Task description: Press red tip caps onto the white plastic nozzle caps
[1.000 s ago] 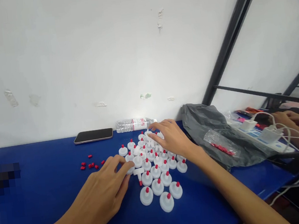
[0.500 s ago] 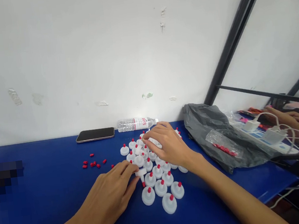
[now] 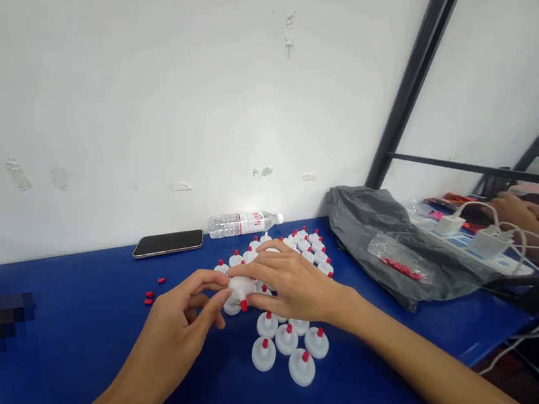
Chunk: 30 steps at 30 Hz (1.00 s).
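Observation:
Between my two hands is a white nozzle cap, its small red tip pointing down toward me. My left hand pinches the cap from the left with thumb and fingertips. From the right, my right hand has its thumb and forefinger on the same cap. Under and around my hands, several more white nozzle caps with red tips stand on the blue table. My right hand hides part of this group. Several loose red tips lie left of my left hand.
A dark phone and a clear plastic bottle lie by the wall. To the right are a grey plastic bag, a small clear bag of red tips, and a power strip with white cables. Another person's hands show farther right.
My right hand has moved left and toward me, from over the far caps onto the cap in my left hand. That cap is lifted and tilted differently. The view has shifted slightly.

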Tool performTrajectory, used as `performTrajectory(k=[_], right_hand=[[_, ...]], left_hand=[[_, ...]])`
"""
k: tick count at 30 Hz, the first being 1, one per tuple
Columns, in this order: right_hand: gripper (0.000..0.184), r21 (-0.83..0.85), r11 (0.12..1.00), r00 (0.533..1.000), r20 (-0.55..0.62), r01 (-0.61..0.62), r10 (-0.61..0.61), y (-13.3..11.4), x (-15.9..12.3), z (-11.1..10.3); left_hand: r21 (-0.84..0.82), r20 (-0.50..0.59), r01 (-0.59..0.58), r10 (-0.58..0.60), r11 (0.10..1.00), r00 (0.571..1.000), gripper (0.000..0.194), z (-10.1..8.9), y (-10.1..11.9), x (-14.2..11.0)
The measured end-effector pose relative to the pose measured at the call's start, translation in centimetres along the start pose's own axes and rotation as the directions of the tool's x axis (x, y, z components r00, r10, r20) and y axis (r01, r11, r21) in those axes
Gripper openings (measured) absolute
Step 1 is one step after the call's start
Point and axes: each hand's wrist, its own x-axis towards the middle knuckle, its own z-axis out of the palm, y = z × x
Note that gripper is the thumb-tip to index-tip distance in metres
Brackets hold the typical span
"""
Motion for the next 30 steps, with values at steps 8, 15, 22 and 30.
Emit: performTrajectory(k=[8,15,22,30], right_hand=[[0.029,-0.115,0.992,0.993,-0.102,0.049,-0.061,0.1,0.1,0.2],[0.032,-0.124,0.987,0.988,-0.098,0.106,-0.119,-0.5,0.4,0.0],[0.033,-0.008,0.997,0.986,-0.147,0.074,-0.074,-1.2,0.7,-0.2],[0.021,-0.208,0.967,0.973,-0.208,-0.146,0.102,3.1,-0.4,-2.0]], left_hand=[[0.285,-0.075,-0.133,0.16,0.949,0.984,0.037,0.2,1.3,-1.0],[0.423,0.005,-0.31,0.34,0.851,0.941,0.027,0.5,-0.1,-1.1],[0.345,-0.003,-0.276,0.295,0.897,0.956,0.045,0.1,2.0,-1.5],[0.096,-0.067,0.047,-0.04,0.994,0.997,0.054,-1.0,1.1,-0.9]])
